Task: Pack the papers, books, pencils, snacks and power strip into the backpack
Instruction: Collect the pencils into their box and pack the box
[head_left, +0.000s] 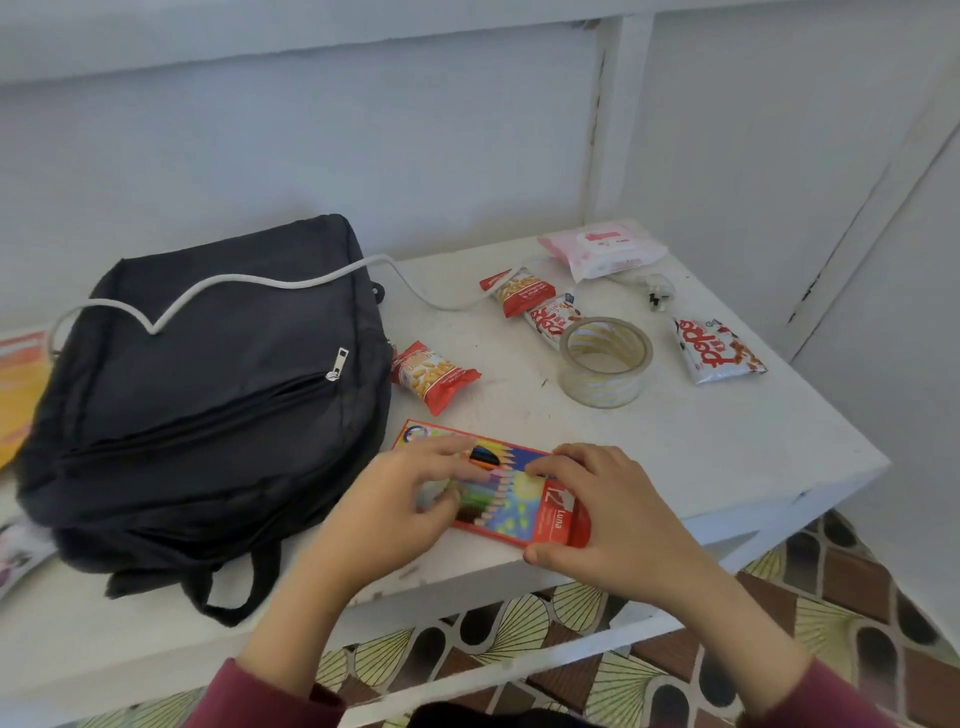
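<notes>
Left hand (395, 509), right hand (613, 514) both grasp pencil box (519, 499); long axis far-left to near-right; backpack (208, 389) just left, left hand nearer.

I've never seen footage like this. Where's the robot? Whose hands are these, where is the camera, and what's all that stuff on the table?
There is no robot here. A person does the packing, and one wide-angle camera worn on their head looks down at the hands, which is why two arms reach in from the bottom edge. The left hand and the right hand both grip a box of coloured pencils, which lies on the white table. To its left sits a black backpack with a white cable draped over it. Farther back lie snack packets, a roll of clear tape and a pink pack of wipes.
</notes>
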